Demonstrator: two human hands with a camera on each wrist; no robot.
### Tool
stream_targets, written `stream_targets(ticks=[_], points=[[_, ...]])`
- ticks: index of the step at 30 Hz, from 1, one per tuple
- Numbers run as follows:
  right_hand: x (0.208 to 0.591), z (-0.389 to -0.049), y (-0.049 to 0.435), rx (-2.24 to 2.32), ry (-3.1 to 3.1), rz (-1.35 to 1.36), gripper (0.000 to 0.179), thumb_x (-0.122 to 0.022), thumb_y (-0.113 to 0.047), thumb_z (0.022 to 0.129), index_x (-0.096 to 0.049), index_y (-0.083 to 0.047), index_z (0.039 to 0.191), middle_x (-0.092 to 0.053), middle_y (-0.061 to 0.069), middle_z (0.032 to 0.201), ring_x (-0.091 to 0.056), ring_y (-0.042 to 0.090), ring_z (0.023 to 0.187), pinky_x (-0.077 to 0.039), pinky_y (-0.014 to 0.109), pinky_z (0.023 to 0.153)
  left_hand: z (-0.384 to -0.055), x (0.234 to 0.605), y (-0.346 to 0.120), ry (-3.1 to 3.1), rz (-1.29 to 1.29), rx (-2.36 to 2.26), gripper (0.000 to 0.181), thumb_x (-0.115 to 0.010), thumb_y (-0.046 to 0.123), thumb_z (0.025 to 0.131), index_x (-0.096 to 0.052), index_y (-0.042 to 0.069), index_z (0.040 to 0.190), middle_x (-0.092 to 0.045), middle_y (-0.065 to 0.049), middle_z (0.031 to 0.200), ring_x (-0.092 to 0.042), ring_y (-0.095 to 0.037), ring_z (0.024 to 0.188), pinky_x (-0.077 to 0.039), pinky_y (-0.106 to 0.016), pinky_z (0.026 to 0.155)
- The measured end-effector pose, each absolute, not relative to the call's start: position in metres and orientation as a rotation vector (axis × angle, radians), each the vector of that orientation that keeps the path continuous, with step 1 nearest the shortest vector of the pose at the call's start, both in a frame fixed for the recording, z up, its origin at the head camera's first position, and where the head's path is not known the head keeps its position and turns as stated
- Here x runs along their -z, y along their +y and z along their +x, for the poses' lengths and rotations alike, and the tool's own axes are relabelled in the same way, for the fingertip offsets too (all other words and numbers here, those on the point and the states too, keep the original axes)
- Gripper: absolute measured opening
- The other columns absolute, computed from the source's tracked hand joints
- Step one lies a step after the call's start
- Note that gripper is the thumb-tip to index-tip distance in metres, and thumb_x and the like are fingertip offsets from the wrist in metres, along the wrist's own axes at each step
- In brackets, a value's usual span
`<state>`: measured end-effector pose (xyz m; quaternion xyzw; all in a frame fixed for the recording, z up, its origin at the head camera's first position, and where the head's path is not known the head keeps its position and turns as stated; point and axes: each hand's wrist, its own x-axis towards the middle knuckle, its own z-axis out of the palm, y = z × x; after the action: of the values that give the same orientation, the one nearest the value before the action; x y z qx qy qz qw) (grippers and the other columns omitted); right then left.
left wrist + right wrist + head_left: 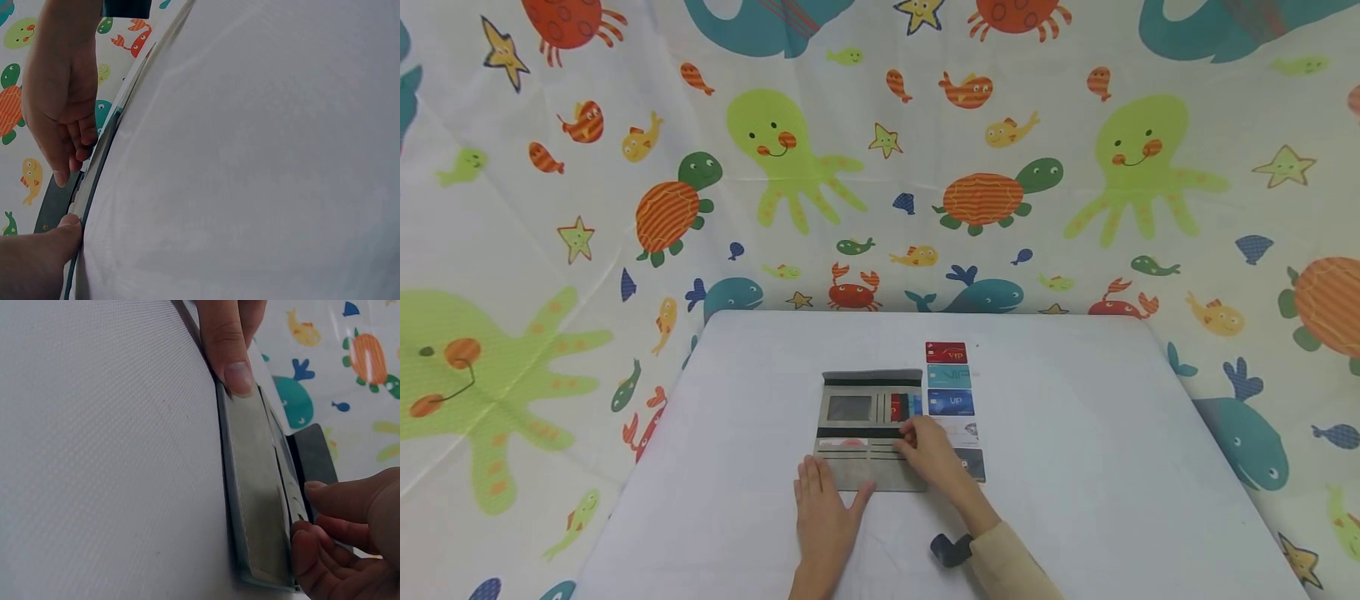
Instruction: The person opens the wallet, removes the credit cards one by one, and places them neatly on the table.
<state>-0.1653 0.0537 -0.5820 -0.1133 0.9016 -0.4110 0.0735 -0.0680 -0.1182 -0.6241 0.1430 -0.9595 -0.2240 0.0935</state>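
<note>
A grey wallet [880, 477] lies unfolded in the head view, its dark-lined flap on the far side. Red and blue cards [897, 407] show in its upper right slots, and a white and red card [842, 442] peeks from a lower left slot. My left hand [827, 517] rests flat on the near left corner, thumb along the near edge. At the lower right slots, my right hand [929, 450] has bent fingers and holds the slot edge. In the right wrist view, its fingertips [304, 544] are right at the layered slots.
Right of the wallet, a column of cards runs towards me: red [946, 352], teal [949, 377], blue [951, 402], white [962, 431] and dark grey [973, 463], the last two partly behind my right hand. A white table [1112, 433] meets a sea-animal cloth [880, 183].
</note>
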Motion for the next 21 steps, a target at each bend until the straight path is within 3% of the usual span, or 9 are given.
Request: stream_targets(ticks=[21], points=[[0.584, -0.176, 0.018, 1.047, 2.712, -0.615, 0.019, -0.070, -0.015, 0.094, -0.069, -0.006, 0.110, -0.065, 0.005, 0.099, -0.057, 0.012, 0.087, -0.057, 0.029, 0.080, -0.067, 0.620, -0.118, -2.850, 0.414, 0.700, 0.103, -0.074, 0.057, 0.083, -0.037, -0.018, 0.144, -0.031, -0.037, 0.155, -0.028, -0.050, 0.148, -0.026, -0.061, 0.120]])
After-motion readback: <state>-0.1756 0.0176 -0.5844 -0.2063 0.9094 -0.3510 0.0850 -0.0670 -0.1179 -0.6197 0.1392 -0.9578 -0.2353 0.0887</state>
